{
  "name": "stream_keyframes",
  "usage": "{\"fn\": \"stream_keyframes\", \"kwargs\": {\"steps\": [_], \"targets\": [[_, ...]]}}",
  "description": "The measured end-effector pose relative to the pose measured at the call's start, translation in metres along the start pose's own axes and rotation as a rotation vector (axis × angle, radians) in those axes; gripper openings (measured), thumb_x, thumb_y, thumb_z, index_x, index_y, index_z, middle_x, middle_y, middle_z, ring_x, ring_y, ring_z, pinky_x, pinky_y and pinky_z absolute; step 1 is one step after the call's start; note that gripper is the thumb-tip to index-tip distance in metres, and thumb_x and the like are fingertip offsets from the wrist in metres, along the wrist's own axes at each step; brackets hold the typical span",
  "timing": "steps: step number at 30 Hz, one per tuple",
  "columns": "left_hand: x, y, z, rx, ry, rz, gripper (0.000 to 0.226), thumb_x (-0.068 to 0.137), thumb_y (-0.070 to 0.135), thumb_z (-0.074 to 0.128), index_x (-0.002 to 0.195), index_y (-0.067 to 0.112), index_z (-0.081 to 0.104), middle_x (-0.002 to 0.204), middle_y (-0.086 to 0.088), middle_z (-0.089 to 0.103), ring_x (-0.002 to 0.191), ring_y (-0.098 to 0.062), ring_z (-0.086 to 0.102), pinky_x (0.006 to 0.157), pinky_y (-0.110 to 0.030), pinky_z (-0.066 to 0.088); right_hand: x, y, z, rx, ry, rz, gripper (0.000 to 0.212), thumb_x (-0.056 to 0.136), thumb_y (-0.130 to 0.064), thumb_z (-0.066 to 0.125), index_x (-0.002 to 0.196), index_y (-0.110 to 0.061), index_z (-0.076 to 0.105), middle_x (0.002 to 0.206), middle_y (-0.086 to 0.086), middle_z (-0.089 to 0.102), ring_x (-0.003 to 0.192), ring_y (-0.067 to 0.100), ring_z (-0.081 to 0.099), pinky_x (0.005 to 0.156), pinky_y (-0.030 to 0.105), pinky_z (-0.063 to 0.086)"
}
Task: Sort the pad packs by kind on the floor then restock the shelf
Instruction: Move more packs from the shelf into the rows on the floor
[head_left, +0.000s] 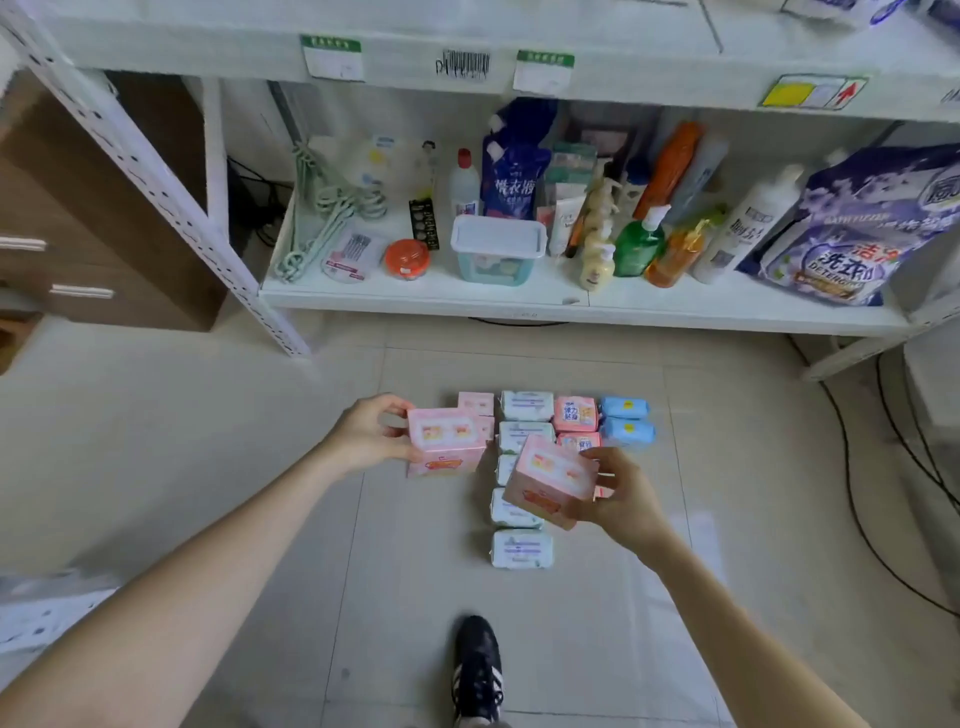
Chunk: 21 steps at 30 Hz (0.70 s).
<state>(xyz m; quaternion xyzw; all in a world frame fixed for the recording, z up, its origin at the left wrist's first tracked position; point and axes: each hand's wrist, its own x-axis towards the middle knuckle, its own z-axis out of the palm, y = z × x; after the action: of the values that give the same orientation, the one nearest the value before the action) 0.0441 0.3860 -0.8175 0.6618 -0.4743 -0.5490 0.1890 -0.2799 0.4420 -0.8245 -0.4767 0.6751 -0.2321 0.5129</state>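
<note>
Pad packs lie in columns on the tiled floor. My left hand (371, 431) grips a pale pink pack (445, 441) at the left of the group, beside a smaller pink pack (476, 401). My right hand (615, 491) holds a second pale pink pack (550, 480), tilted and lifted over the column of several white-green packs (521, 549). Darker pink packs (575, 413) form the column to the right, partly hidden by the held pack. Two blue packs (626, 420) lie at the far right.
The low white shelf (426, 299) behind the packs carries bottles, detergent bags, a lidded tub (497, 249) and hangers. Its slanted post (156, 171) stands at left beside a brown drawer unit (78, 208). Black cables (883, 493) trail at right. My black shoe (478, 670) is near the bottom.
</note>
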Motion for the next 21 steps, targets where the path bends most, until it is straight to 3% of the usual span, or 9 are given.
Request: {"fn": "stream_keyframes", "kwargs": {"steps": [4, 9, 13, 17, 21], "targets": [[0.082, -0.065, 0.029, -0.010, -0.055, -0.019, 0.059, 0.063, -0.004, 0.087, 0.114, 0.008, 0.060, 0.121, -0.004, 0.063, 0.096, -0.025, 0.071, 0.094, -0.039, 0.051, 0.065, 0.070, 0.043, -0.058, -0.035, -0.021, 0.064, 0.058, -0.003, 0.090, 0.109, -0.018, 0.055, 0.100, -0.011, 0.062, 0.089, 0.006, 0.060, 0.066, 0.011, 0.047], [0.174, -0.159, 0.062, 0.001, -0.096, -0.026, 0.058, 0.063, -0.004, 0.086, 0.114, 0.010, 0.061, 0.120, -0.002, 0.063, 0.095, -0.024, 0.071, 0.095, -0.038, 0.050, 0.134, 0.158, 0.095, -0.091, -0.080, -0.062, 0.063, 0.055, -0.017, 0.092, 0.103, -0.031, 0.053, 0.099, -0.017, 0.061, 0.087, -0.012, 0.059, 0.066, 0.007, 0.047], [0.236, -0.223, 0.084, 0.018, -0.115, 0.001, 0.058, 0.063, -0.003, 0.086, 0.114, 0.012, 0.062, 0.118, 0.000, 0.063, 0.091, -0.023, 0.071, 0.094, -0.034, 0.050, 0.177, 0.219, 0.135, -0.126, -0.103, -0.089, 0.065, 0.057, -0.024, 0.092, 0.109, -0.029, 0.054, 0.104, -0.018, 0.061, 0.095, -0.005, 0.060, 0.069, 0.010, 0.050], [0.280, -0.273, 0.101, 0.011, -0.134, 0.032, 0.059, 0.063, -0.003, 0.087, 0.114, 0.014, 0.062, 0.115, 0.000, 0.063, 0.083, -0.018, 0.071, 0.079, -0.019, 0.052, 0.207, 0.266, 0.169, -0.165, -0.099, -0.139, 0.065, 0.059, -0.021, 0.091, 0.110, -0.030, 0.052, 0.104, -0.021, 0.062, 0.100, -0.002, 0.060, 0.075, 0.010, 0.048], [0.307, -0.305, 0.113, -0.006, -0.156, 0.052, 0.058, 0.063, -0.005, 0.085, 0.111, 0.018, 0.062, 0.113, 0.003, 0.064, 0.082, -0.014, 0.071, 0.080, -0.022, 0.053, 0.225, 0.293, 0.193, -0.239, -0.086, -0.189, 0.066, 0.060, -0.022, 0.090, 0.115, -0.027, 0.053, 0.108, -0.014, 0.062, 0.100, 0.001, 0.059, 0.078, 0.011, 0.045]]}}
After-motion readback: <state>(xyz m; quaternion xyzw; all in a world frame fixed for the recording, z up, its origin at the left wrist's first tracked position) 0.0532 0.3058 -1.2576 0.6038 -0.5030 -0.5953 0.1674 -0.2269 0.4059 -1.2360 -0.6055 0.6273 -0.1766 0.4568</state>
